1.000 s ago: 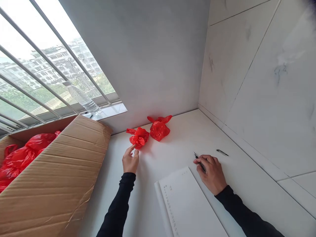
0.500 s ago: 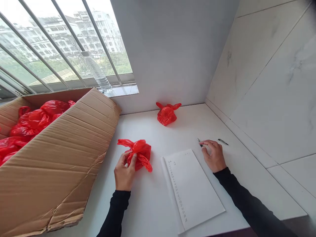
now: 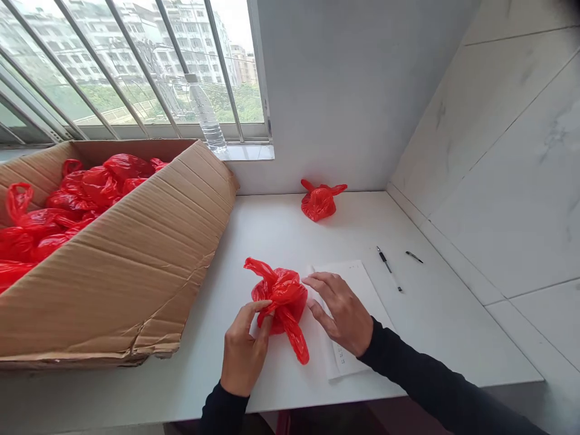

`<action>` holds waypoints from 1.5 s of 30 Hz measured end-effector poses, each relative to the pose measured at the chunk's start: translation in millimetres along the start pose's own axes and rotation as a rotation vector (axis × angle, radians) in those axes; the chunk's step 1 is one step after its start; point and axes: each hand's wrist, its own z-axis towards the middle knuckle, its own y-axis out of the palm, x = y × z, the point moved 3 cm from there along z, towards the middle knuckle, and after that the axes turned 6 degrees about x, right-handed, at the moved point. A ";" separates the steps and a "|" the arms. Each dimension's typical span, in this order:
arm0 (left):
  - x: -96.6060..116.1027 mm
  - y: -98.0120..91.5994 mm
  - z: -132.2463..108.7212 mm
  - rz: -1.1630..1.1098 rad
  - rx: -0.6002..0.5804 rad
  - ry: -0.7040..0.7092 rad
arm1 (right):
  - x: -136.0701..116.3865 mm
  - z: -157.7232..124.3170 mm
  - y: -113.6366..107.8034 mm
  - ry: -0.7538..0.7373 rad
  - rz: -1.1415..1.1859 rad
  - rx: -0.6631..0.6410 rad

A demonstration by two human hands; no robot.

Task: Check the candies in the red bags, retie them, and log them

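A knotted red plastic bag (image 3: 287,296) rests on the white table in front of me; what it contains is hidden. My left hand (image 3: 247,347) pinches it near the knot with thumb and fingers. Just to the bag's right is my right hand (image 3: 342,308), its fingers apart and holding nothing, hovering over the notepad. The white notepad (image 3: 357,278) is partly covered by that hand, with rows of writing down its left side. A black pen (image 3: 385,261) lies beyond the pad to the right.
A large cardboard box (image 3: 149,254) on the left holds several red bags (image 3: 97,184). Another tied red bag (image 3: 318,204) sits by the back wall. A smaller dark pen-like piece (image 3: 414,257) lies near the right wall. A water bottle (image 3: 207,115) stands on the sill.
My right hand has let go of the pen, which now lies on the table, and has moved left to beside the bag. The left hand still grips the bag. The view has shifted.
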 end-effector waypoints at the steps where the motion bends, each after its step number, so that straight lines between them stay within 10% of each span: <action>1: 0.8 -0.4 -2.1 -0.009 -0.006 0.011 | -7.3 5.2 0.1 -0.031 0.015 0.016; 5: 1.6 -5.5 -7.9 -0.019 -0.005 0.024 | -22.3 19.2 9.2 -0.106 -0.006 -0.039; 12: -6.9 -34.6 -10.9 0.066 0.271 -0.107 | 6.9 16.3 -4.2 0.288 0.099 0.084; 19: 24.4 -15.1 1.3 0.243 0.013 0.346 | -18.9 17.4 4.5 0.141 0.165 -0.016; 25: 13.1 -35.0 2.4 0.236 0.054 0.309 | 4.2 23.9 -11.5 0.283 0.170 0.050; 33: 27.7 -25.0 1.0 0.215 -0.090 0.436 | -18.6 31.7 6.9 0.068 0.168 -0.145; 36: 16.6 -39.4 -0.9 0.276 -0.014 0.395 | 0.0 32.7 -4.4 0.242 0.249 -0.022; 40: 2.9 -67.2 -5.9 0.152 0.269 -0.073 | 25.7 26.8 -26.5 0.512 0.324 0.109; 45: 31.0 -55.4 -2.4 0.149 0.121 -0.017 | -15.5 19.9 -44.2 0.303 0.198 0.390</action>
